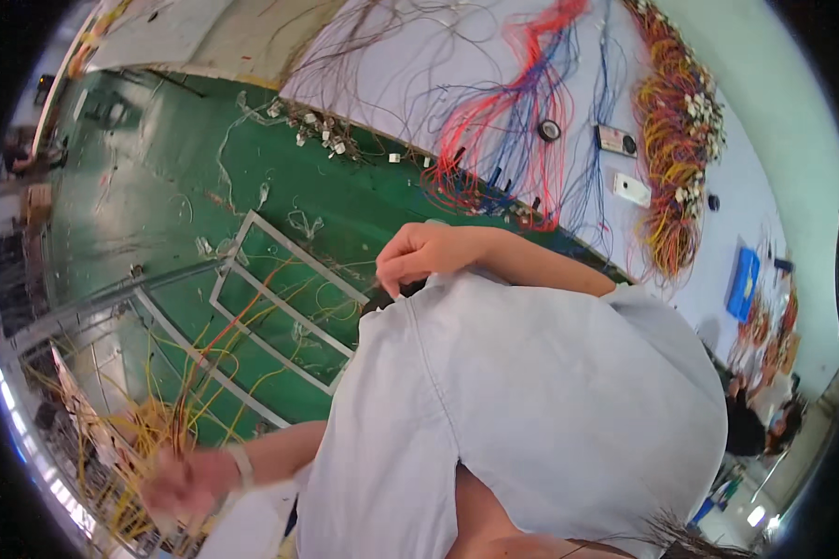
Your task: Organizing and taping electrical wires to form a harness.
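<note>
My left hand [191, 484], with a pale band at its wrist, reaches to the lower left among yellow wires [144, 415]. Motion smears its fingers, so its grip does not show. Orange and yellow wires [194, 377] converge just above it. My right hand [429, 256] is held in front of my white shirt [541, 391], its fingers loosely curled downward and nothing visible in them. Below those fingers is a small dark thing [379, 300] that I cannot make out, partly covered by the shirt.
A grey metal frame [294, 312] stands over the green floor [280, 196]. The white table [382, 84] ahead bears red and blue wires [522, 102], a black tape roll [549, 130] and bundled yellow wires [667, 140]. A blue bin [743, 284] lies rightward; another person [755, 424] is at the far right.
</note>
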`<state>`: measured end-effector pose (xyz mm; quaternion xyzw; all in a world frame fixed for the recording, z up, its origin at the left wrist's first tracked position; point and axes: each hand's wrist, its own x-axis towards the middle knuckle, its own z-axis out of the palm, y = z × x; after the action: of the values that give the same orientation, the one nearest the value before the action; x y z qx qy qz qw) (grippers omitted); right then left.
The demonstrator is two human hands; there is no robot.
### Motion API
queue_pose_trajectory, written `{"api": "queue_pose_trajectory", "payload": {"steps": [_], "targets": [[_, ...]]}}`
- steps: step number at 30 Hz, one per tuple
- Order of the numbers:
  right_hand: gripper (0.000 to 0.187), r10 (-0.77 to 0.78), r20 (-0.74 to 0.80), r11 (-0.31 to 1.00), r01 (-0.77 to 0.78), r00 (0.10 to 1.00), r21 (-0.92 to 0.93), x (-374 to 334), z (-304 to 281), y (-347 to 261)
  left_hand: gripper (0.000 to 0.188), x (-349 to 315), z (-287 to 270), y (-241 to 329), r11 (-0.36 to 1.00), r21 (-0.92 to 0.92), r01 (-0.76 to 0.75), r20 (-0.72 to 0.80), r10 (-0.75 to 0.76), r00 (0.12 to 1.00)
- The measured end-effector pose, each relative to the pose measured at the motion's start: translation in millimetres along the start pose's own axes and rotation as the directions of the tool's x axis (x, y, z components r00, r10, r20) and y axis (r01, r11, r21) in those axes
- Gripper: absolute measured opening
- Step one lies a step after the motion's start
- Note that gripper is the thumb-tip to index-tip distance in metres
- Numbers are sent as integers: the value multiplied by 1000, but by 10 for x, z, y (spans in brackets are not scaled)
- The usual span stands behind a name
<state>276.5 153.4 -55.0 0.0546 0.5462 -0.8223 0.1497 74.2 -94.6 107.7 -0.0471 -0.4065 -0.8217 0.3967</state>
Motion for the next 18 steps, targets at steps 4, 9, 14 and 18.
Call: {"api": "queue_pose_trajectory", "payload": {"steps": [4,9,14,18], "targets": [[31,-149,63,989,148,987,16,3,27,-317,10,812,-377,51,853,-381,358,632,-42,774],[31,-32,-211,773,-109,977,-625,33,-421,-60,8,983,-341,-158,876,-277,395,705,-93,703],[35,161,-345,779,-334,924,-531,-304,-1000,501,12,1283,-439,-190,976,-146,162,494,-70,867],[29,81,-579,436,-551,812,-712,-173,-1098,1007,3,835,-223,-226,985,-60,160,384,-125,915]]}}
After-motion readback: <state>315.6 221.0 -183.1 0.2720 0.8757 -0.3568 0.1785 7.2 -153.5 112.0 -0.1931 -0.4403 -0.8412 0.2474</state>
